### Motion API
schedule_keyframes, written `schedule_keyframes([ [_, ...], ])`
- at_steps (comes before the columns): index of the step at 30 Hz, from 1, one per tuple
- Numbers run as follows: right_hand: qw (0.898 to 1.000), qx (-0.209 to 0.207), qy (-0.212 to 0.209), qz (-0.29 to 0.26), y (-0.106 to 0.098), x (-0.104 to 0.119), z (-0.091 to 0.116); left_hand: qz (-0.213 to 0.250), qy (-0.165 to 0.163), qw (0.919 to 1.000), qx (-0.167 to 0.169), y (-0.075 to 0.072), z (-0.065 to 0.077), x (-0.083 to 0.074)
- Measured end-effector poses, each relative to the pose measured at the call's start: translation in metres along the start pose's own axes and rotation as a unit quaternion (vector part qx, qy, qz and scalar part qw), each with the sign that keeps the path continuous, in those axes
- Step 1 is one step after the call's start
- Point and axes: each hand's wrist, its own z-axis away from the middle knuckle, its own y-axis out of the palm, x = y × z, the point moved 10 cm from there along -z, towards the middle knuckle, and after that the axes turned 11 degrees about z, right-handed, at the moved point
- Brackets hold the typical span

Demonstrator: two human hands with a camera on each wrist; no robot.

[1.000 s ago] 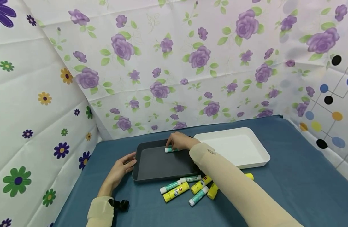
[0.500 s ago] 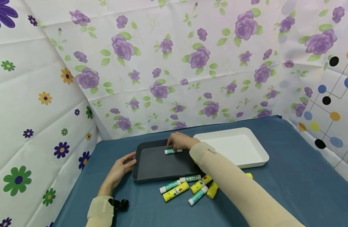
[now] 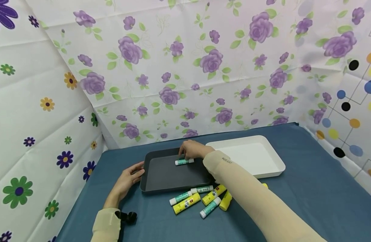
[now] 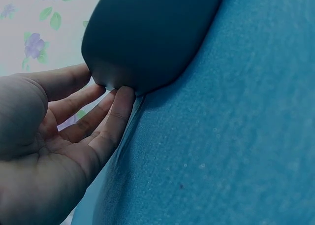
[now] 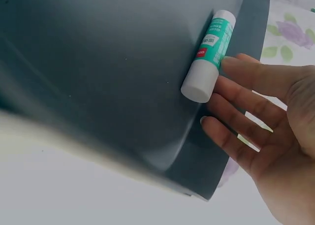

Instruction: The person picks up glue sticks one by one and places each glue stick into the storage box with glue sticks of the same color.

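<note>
- The right grip (image 3: 192, 149), in the head view, reaches over the far side of the dark tray (image 3: 167, 174); a green-and-white glue stick (image 3: 183, 162) lies in the tray just on the person's side of its fingertips, long axis running nearly side to side, roughly along the tray's far edge. The left grip (image 3: 126, 181) is well apart from the stick, at the tray's left end, so the right is nearer. Loose green glue sticks (image 3: 210, 207) and yellow glue sticks (image 3: 186, 203) lie on the desk (image 3: 155, 222) before the tray; a white tray (image 3: 249, 156) sits to the right.
- Left wrist view: fingers rest against the dark tray's end, spread and uncurled.
- Right wrist view: fingers are apart and relaxed, clamped on nothing; one fingertip appears to touch the stick's label side, the others beside its white cap.
</note>
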Motion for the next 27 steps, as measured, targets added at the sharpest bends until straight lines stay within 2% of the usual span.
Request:
schedule_keyframes([
  [9, 1.0, -0.01, -0.006, -0.003, -0.005, -0.004, 0.005, -0.001, -0.001, 1.0, 0.001, 0.001, 0.0, -0.001],
  [17, 0.999, -0.002, -0.012, -0.048, -0.015, -0.011, 0.013, -0.003, -0.001, 1.0, 0.002, 0.002, -0.001, -0.002],
  [27, 0.996, -0.012, -0.064, -0.058, -0.034, -0.015, 0.028, 0.002, -0.005, 1.0, -0.001, 0.002, 0.0, 0.0],
])
